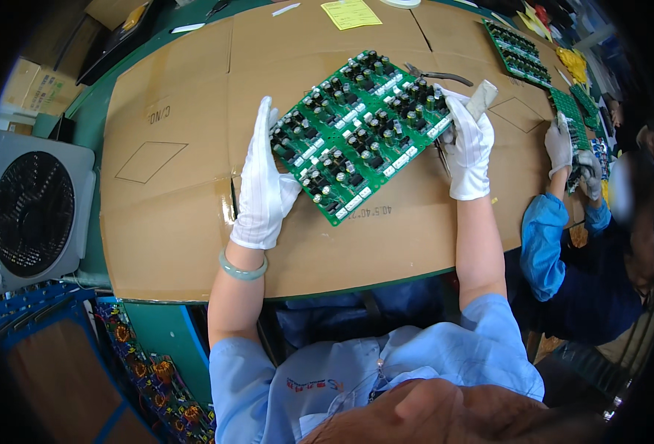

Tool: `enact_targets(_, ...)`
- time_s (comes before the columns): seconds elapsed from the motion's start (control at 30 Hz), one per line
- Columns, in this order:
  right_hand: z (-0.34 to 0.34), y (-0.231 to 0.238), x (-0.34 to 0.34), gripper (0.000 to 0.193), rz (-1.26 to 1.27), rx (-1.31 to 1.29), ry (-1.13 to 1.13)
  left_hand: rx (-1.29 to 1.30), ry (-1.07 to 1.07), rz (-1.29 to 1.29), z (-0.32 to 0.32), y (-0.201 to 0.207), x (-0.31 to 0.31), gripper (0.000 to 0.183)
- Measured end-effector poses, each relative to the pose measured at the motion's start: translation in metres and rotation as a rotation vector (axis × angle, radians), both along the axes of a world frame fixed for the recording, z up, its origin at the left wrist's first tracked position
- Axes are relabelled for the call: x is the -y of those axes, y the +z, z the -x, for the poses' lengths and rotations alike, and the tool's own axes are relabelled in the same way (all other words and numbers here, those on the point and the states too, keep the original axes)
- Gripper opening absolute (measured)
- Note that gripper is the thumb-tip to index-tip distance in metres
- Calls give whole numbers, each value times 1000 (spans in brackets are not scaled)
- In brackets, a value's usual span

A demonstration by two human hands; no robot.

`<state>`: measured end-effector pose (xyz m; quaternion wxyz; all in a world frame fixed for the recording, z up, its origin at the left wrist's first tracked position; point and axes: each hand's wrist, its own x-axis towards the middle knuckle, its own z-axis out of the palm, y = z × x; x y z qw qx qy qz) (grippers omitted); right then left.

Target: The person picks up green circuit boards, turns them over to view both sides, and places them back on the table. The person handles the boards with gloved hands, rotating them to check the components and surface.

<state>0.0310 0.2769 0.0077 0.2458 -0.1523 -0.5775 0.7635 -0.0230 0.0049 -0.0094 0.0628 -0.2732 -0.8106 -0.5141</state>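
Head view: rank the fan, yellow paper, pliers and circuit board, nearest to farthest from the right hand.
1. Circuit board: touching the right hand
2. Pliers: just past the board
3. Yellow paper: farther ahead, leftward
4. Fan: far left

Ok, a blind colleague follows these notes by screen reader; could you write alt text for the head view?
A person's white-gloved left hand and right hand hold a component-packed green circuit board by opposite ends over brown cardboard; the right also grips a pale stick-like object. Pliers lie beyond the board; at right a co-worker handles another green board.
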Motion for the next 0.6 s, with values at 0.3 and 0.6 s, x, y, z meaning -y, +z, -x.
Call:
enact_targets(0.3, 2, 0, -3, 30, -106, -55, 61, -232, 58, -44, 1, 8, 3, 86)
enact_targets(0.6, 1, 0, 0, 42, -237, -20, 162, -416, 257, 56, 0, 15, 11, 91)
